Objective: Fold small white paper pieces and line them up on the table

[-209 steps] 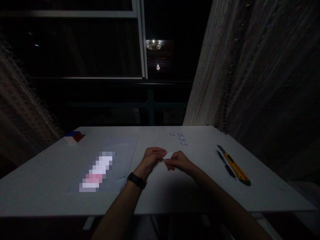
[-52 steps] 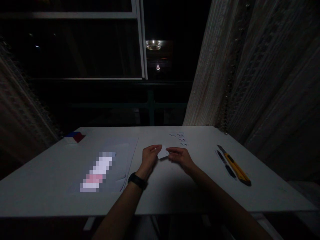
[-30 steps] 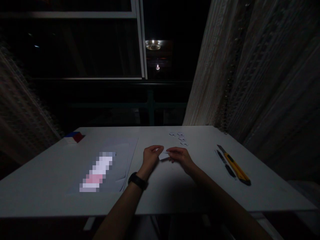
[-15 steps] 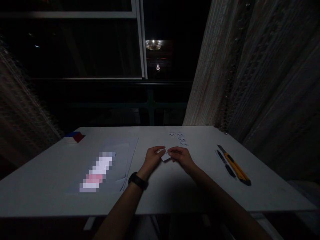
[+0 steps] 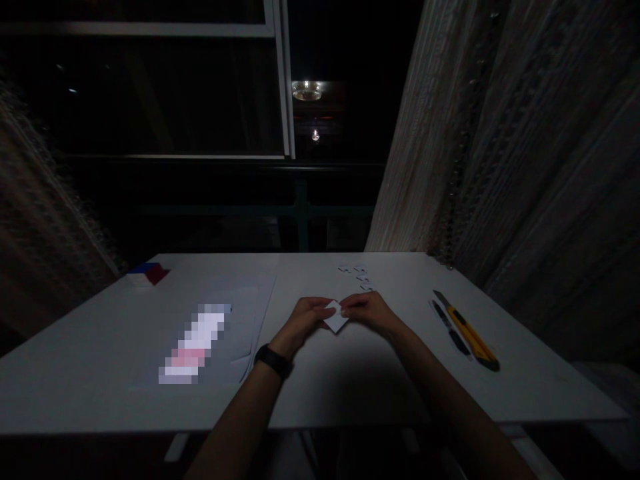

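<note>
white paper piece (image 5: 337,323) is pinched by left hand (image 5: 307,319) and right hand (image 5: 371,311) | could be bent askew by uneven pressure

Long curtains (image 5: 415,153) flanking a dark window (image 5: 150,97) beyond a white table (image 5: 75,373) suggest a home.

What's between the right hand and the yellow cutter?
In the head view, a dark pen lies on the table there, close alongside the yellow cutter, apart from the right hand.
</note>
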`<state>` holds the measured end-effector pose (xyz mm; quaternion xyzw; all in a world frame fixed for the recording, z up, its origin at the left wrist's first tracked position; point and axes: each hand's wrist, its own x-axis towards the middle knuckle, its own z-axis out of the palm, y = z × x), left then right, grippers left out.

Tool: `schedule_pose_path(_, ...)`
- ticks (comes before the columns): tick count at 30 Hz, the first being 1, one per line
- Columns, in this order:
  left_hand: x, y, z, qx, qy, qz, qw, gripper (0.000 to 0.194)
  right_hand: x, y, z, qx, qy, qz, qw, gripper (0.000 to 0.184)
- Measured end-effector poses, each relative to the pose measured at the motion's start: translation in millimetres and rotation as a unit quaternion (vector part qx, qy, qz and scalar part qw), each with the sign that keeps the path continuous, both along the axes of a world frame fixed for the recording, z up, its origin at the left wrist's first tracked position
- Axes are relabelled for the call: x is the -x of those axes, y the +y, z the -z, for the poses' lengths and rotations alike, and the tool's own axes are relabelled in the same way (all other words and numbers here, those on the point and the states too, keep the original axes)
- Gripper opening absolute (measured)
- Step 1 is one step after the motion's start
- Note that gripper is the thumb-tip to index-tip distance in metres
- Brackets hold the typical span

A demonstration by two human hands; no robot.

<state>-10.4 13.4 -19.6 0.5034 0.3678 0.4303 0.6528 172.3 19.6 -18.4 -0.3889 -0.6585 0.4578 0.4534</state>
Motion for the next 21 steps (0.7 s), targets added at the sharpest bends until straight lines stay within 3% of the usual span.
schedule_pose_path(3, 1.0, -0.4, 0.6, -0.007, 0.026, 0.029, 0.999, 0.033, -0.7, 0.0, 0.2, 0.002, -0.013, -0.015, 1.0, 0.019)
schedule_pose_path(11, -0.8, -2.7, -4.3, 0.004, 0.05, 0.029, 0.998, 0.035, 9.1, -4.2, 1.5, 0.035, -0.023, 0.045, 0.998, 0.02)
schedule_pose_path(21, -2.5, -3.1, -1.4, -0.018, 0.048, 0.041, 0.998, 0.042, 14.8, -5.5, 6.7, -0.012, -0.041, 0.087, 0.995, 0.028)
